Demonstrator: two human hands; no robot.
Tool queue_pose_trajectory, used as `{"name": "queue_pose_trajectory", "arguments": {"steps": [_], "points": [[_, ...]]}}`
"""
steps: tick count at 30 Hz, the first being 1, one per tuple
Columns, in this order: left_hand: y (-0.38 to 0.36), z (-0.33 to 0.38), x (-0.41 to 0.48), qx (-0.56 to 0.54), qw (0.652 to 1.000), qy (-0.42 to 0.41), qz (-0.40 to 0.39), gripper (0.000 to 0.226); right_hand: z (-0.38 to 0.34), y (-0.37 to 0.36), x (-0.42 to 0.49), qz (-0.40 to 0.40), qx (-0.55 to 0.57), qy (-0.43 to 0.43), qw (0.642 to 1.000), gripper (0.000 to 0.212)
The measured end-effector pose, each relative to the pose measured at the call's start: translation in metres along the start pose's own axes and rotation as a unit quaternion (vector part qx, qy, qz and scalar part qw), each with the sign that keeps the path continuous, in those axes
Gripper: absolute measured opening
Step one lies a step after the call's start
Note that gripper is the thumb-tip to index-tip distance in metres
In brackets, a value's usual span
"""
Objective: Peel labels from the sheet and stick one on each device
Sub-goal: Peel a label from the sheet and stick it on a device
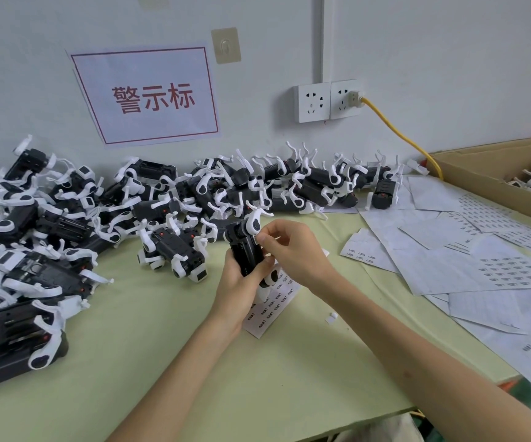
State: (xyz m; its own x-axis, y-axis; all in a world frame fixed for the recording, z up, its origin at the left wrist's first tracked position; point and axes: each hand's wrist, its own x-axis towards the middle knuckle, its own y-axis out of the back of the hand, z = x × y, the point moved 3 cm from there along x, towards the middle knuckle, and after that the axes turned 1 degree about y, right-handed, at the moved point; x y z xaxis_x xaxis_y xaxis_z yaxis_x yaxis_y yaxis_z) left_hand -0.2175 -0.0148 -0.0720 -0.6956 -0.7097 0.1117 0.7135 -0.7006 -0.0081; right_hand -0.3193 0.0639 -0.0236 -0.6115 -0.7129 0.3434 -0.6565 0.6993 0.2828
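- Pale green tabletop (168,362) is filling the near field, with both bare forearms reaching in from the lower edge.
- Left hand (241,291) is gripping the lower body of a black-and-white toy robot dog (246,247), fingers curled round it, holding it upright above the table.
- Right hand (292,247) is pinching at the upper side of that dog, thumb and forefinger pressed together against its black body; a small white label (256,240) is showing at the fingertips, though whether it is already stuck down cannot be told.
- Label sheet (272,309) in use is lying on the table directly under the hands, partly hidden by the left wrist, with rows of small printed labels showing on it.
- Small white paper scrap (332,317) is lying just right of that sheet.
- Further label sheets (449,250) are lying overlapped along the right side of the table, some printed, some blank.
- One robot dog (174,250) is lying on its side just left of the hands.
- Large heap of robot dogs (34,237) is covering the left side and stretching along the wall.
- Cardboard box (493,173) at the far right is holding more dogs.
- Wall sign (149,95) with red characters, an adhesive hook (225,45), and a double socket (329,102) with a yellow cable (401,132) plugged in are occupying the white wall behind.
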Motion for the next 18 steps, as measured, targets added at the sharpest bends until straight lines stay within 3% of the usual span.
{"name": "queue_pose_trajectory", "arguments": {"steps": [8,14,18], "points": [[0.0009,-0.0027,0.0003,0.009,1.0,-0.006,0.002,0.03,-0.0011,-0.0005,-0.0016,0.006,0.001,-0.004,1.0,0.016],[-0.0009,0.0022,-0.0032,0.014,1.0,-0.005,0.007,0.049,-0.0007,-0.0003,-0.0026,0.012,0.005,-0.007,1.0,0.016],[-0.0013,0.0034,-0.0047,0.021,1.0,-0.002,0.004,0.048,0.0006,0.0001,-0.0021,0.016,0.016,-0.013,1.0,0.015]]}}
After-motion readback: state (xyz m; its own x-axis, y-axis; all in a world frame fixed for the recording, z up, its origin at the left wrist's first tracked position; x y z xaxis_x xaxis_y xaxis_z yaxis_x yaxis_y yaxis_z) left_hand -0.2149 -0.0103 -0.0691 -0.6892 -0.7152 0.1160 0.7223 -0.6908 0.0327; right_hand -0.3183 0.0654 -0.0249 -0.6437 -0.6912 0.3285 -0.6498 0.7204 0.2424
